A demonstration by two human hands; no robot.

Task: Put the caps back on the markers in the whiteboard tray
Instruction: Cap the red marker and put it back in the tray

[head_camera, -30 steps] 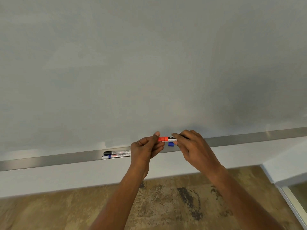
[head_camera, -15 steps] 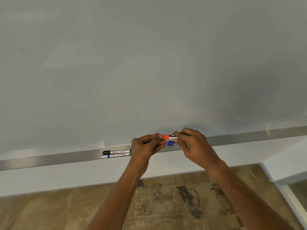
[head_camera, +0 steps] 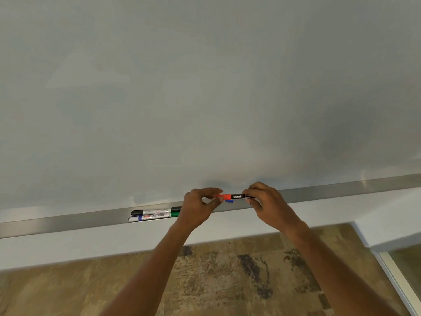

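Head view: left hand (head_camera: pixel 201 207) pinches the red cap (head_camera: pixel 222 197); right hand (head_camera: pixel 266 201) grips the red marker (head_camera: pixel 242 196) barrel, held level just above the whiteboard tray (head_camera: pixel 68 221). Cap looks on but maybe not fully seated. Keep cap & barrel in line, push straight till it clicks, w/o twisting. Two capped markers (head_camera: pixel 155 215) lie in tray, left; blue cap (head_camera: pixel 229 201) sits below the red one.

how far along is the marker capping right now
Done: two markers lying in the tray look capped. In hand: the left hand and right hand hold the red marker at cap and barrel. Left: a blue piece beneath, possibly a loose cap.
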